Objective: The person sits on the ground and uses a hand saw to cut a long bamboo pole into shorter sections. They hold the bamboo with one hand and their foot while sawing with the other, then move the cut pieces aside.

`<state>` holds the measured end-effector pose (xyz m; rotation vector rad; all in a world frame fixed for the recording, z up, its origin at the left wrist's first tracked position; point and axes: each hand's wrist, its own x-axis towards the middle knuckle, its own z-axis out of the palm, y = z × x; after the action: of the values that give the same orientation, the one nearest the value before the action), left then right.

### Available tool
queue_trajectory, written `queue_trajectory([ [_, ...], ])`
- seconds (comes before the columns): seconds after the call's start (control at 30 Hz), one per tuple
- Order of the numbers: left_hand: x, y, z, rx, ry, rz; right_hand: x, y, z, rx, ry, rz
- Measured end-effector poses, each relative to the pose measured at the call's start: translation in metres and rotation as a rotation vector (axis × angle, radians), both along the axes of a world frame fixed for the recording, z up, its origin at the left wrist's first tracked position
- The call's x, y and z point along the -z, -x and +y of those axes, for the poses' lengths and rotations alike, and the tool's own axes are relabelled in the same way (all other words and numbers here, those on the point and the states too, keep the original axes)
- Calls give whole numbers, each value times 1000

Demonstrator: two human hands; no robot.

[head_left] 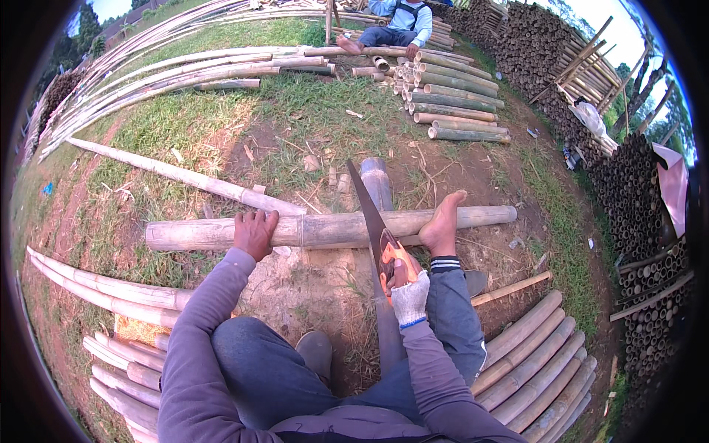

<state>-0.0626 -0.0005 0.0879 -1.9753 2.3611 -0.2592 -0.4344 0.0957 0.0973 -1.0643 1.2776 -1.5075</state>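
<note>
A thick bamboo pole point(336, 230) lies crosswise in front of me, over another bamboo piece point(377, 184) that points away from me. Bare, my left hand point(255, 232) rests on top of the pole left of its middle, its fingers bent over the far side. My right hand point(407, 288), in a white fingerless glove, is closed round the orange handle of a handsaw point(367, 198). The dark blade slants up and away across the pole; whether its teeth touch the bamboo I cannot tell. My bare right foot point(443, 224) presses on the pole right of the saw.
Cut bamboo lengths lie stacked at lower right point(532, 362) and lower left point(133, 362). A longer pole point(192, 176) slants in from the left. Beyond are a pile of greenish bamboo pieces point(458, 96) and a seated person point(402, 26). Tall bamboo stacks point(628, 177) line the right.
</note>
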Motion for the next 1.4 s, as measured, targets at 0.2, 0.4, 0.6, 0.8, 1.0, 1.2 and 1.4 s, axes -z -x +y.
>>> queue_trajectory([
  [0.2, 6, -2, -2, 2, 15, 3, -5, 0, 2, 5, -35, 24],
  [0.4, 8, -5, -2, 4, 21, -2, 2, 1, 0, 3, -29, 51],
  [0.6, -4, 3, 5, 21, -6, 19, 11, 5, -6, 15, 0, 87],
  [0.8, -6, 1, 2, -7, -32, 16, -3, -3, 0, 19, 13, 9],
  [1.0, -4, 2, 1, -9, -10, 27, 22, 6, -3, 32, 24, 80],
  [1.2, -2, 0, 1, -8, 2, 26, 24, 4, -5, 44, 48, 115],
  [1.4, 1, 0, -1, 9, 2, 40, 37, 12, -6, 49, 66, 179],
])
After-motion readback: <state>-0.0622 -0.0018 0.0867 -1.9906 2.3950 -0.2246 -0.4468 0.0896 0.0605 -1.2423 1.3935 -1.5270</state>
